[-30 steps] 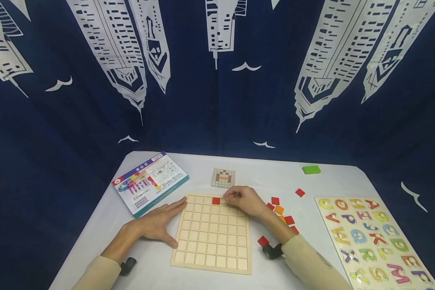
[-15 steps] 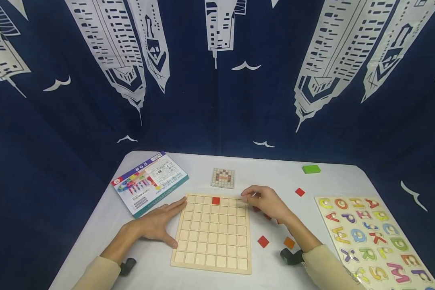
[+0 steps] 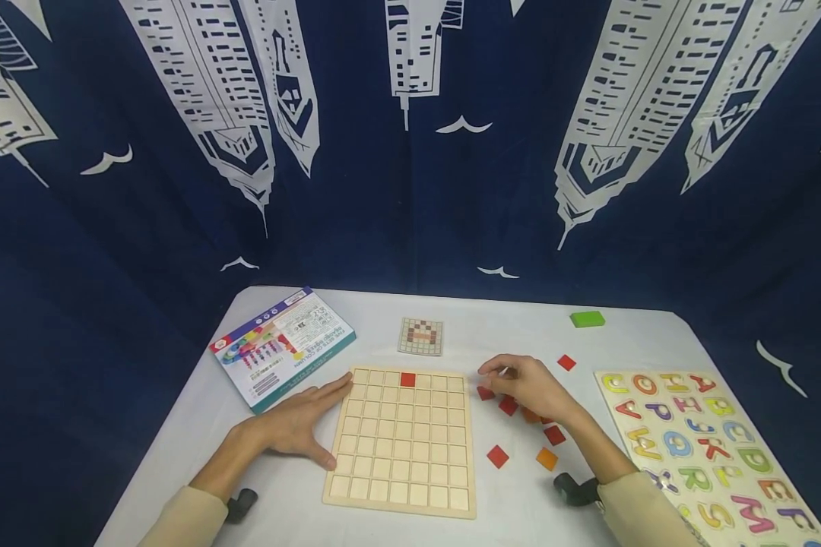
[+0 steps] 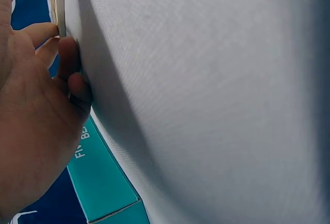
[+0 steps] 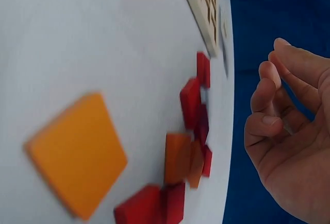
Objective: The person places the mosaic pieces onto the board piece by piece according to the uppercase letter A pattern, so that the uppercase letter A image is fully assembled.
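A wooden grid board (image 3: 399, 510) lies in front of me in the head view, with one red square tile (image 3: 407, 380) in its top row. My left hand (image 3: 297, 422) rests at the board's left edge, thumb and fingers spread along it. In the left wrist view the fingers (image 4: 67, 62) of that hand touch the edge. My right hand (image 3: 530, 386) hovers beyond the board's right side, above several loose red and orange tiles. Its fingers are partly bent in the right wrist view, and no tile shows between thumb and fingertips. Among the loose pieces is an orange tile (image 5: 80, 154).
A small pattern card (image 3: 420, 336) lies behind the board. A flat cardboard box (image 3: 283, 346) is at the back left, near my left hand. On the right is an alphabet puzzle board (image 3: 708, 448). A green block (image 3: 587, 320) lies at the back right.
My right hand has moved right, away from the board's top edge to above the loose tiles, some of which have shifted. The left hand has stayed at the board's left edge.
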Available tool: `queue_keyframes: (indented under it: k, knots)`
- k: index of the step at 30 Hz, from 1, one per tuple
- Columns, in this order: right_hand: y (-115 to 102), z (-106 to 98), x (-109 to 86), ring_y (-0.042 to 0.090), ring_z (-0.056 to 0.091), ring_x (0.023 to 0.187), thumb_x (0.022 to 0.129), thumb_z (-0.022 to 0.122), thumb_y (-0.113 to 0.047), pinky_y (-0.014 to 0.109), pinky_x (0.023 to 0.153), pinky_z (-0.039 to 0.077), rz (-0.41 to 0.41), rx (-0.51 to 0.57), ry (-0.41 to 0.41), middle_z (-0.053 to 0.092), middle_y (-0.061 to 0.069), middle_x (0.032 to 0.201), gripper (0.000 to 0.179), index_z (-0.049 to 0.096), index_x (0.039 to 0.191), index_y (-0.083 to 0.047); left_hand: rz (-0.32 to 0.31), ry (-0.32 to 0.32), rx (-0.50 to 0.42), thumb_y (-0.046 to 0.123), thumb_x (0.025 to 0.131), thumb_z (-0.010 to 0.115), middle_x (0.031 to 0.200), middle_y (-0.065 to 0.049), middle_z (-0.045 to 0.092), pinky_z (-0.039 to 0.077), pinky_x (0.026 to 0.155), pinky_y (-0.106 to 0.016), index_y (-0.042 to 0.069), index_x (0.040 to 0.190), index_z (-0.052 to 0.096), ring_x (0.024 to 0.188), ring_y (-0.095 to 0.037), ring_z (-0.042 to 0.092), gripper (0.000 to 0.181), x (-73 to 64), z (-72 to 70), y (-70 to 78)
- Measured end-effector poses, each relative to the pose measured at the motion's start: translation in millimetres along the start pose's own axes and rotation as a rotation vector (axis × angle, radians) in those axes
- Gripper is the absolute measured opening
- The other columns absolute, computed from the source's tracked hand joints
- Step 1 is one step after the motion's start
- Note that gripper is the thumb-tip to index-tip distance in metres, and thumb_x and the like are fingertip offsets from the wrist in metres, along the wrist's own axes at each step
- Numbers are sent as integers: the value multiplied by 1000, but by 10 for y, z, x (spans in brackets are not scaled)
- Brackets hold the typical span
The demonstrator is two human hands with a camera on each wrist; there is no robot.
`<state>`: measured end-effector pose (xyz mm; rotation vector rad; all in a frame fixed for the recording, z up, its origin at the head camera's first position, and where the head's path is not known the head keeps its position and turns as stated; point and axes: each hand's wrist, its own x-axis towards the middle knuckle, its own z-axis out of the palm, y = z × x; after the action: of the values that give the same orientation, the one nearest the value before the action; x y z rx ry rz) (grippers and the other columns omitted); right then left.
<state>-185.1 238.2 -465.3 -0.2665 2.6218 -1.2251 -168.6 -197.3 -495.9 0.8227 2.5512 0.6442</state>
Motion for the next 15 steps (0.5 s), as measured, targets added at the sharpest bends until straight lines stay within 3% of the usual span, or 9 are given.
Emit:
queue_keyframes:
  k: [11,15]
  knots:
    - [309,-214,34,21,58,81,92,74,-27,26,57,50,67,-92,59,67,0,94,26,73,116,-15,26,6,11,69,58,85,170,0,8,25,120,-59,15,162,21,152,-37,21,134,3,-4,9]
    - [398,-283,50,20,57,81,92,74,-27,27,63,51,79,-112,67,67,1,94,27,73,116,-15,27,10,10,69,58,85,170,-1,8,24,120,-59,14,162,21,152,-37,20,133,3,-5,15]
